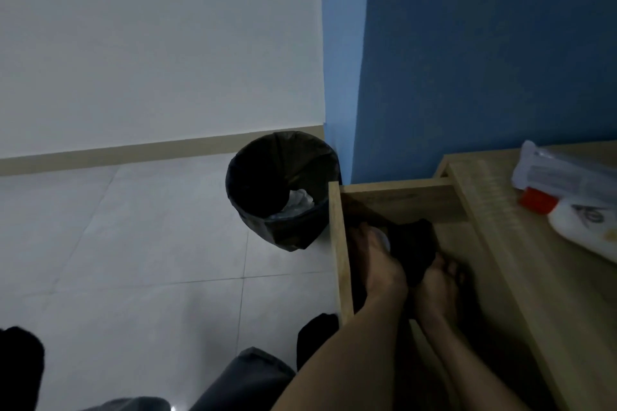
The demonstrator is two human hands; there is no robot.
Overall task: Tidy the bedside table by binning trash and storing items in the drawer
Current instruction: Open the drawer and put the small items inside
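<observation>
The wooden drawer [397, 195] of the bedside table [541, 277] stands pulled out. Both my hands are down inside it, on a dark black cloth item [412, 245]. My left hand [375, 264] grips its left side, with something small and pale showing at the fingers. My right hand [437, 287] holds its near right edge. On the table top lie a clear plastic packet [564, 173] and a white bottle [587, 227] with a red cap. A bin [283, 190] lined with a black bag stands on the floor left of the drawer, with white crumpled trash inside.
A blue wall panel [484, 60] rises behind the table, and a white wall with a beige skirting runs to the left. Pale floor tiles [150, 243] spread in front of the bin. My knees in dark trousers [247, 377] show at the bottom edge.
</observation>
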